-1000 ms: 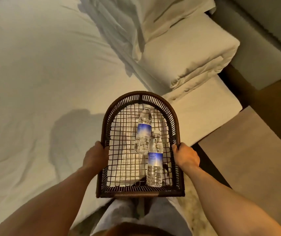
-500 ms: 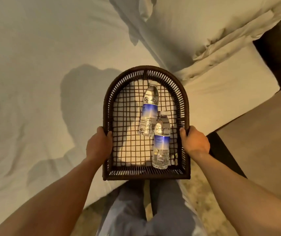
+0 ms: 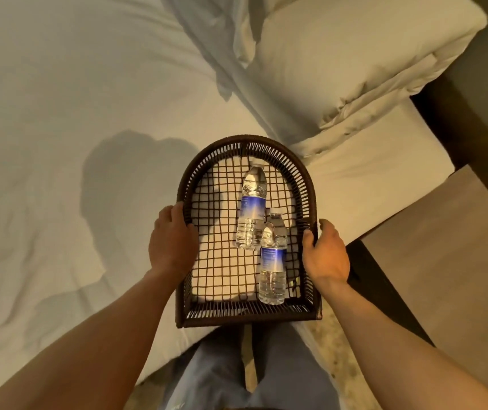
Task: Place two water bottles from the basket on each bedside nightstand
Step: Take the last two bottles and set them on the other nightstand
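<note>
I hold a dark woven basket (image 3: pixel 306 184) with an arched far end over the bed's corner. My left hand (image 3: pixel 171 241) grips its left rim and my right hand (image 3: pixel 324 255) grips its right rim. Two clear water bottles with blue labels lie on the mesh bottom: the far bottle (image 3: pixel 251 207) and the near bottle (image 3: pixel 273 258), touching each other on the right side. A pale wooden nightstand (image 3: pixel 450 261) stands to the right of the basket, its top bare where visible.
The white bed (image 3: pixel 74 113) fills the left and centre. White pillows (image 3: pixel 340 54) lie at the upper right. A dark gap runs between bed and nightstand. My legs in blue trousers (image 3: pixel 251 374) stand on a speckled carpet below.
The view has shifted slightly and the basket sits a little further right over the bed corner. Both hands keep their hold on the rims. The bottles have barely moved.
</note>
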